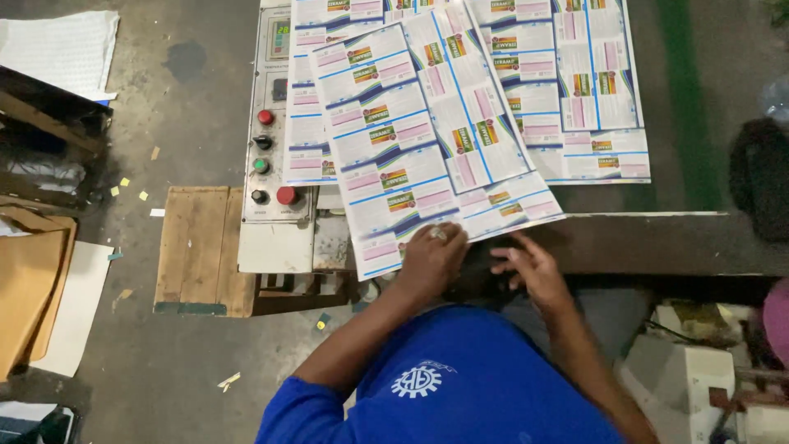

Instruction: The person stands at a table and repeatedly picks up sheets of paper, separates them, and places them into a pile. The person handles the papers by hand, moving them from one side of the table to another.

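Nearest the camera is the person's blue shirt with a white emblem on it. Just beyond it the two hands lie at the near edge of the machine table. The left hand, a ring on one finger, rests palm down with its fingers bent over the near edge of the top printed sheet, pressing on it. The right hand lies just beside the sheet's near right corner with its fingers spread and loosely curved; whether it touches the paper, I cannot tell.

The printed sheet is tilted and lies on top of other sheets of the same kind, each divided into blue, pink and white label panels. At least three such sheets show, fanned out: the top one, one under it to the left and one to the right.

To the left of the sheets stands a grey control panel with five round buttons: two red, two black, one green. On the floor beside it stands one wooden pallet, and farther left lie brown cardboard sheets.
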